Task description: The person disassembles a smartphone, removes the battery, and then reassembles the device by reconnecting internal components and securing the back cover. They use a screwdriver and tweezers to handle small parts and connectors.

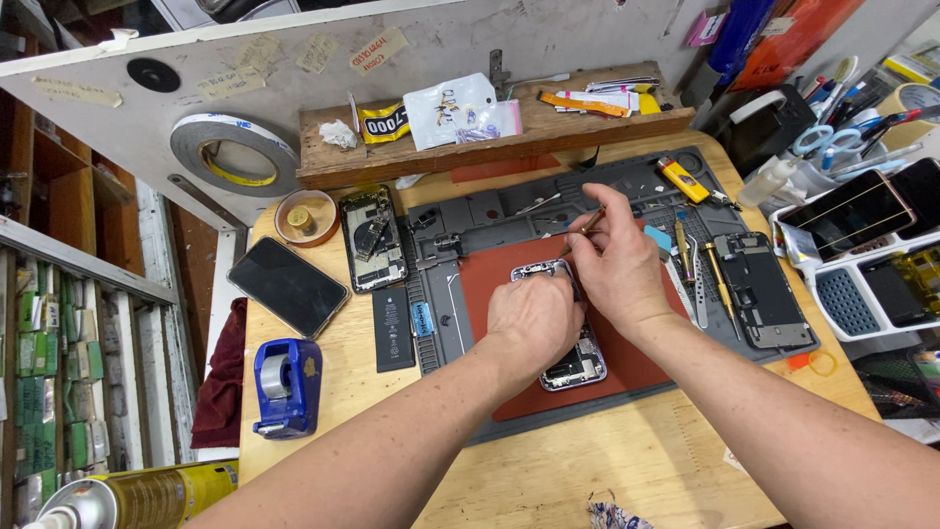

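Observation:
An opened phone body [580, 362] lies on a red-brown pad [627, 367] in the middle of a grey work mat [509, 211]. My left hand [534, 318] rests on the phone's upper half and holds it down, hiding most of it. Just right of it, my right hand [612, 257] pinches a thin yellow-handled tool [587, 223], its tip pointing down toward the phone's top edge.
On the left lie a black battery [394, 328], an opened phone shell [372, 238], a dark phone screen [289, 286] and a blue tape dispenser [287, 385]. Another phone frame [762, 290] and screwdrivers [720, 279] sit right. A wooden shelf [490, 142] stands behind, white trays [862, 284] far right.

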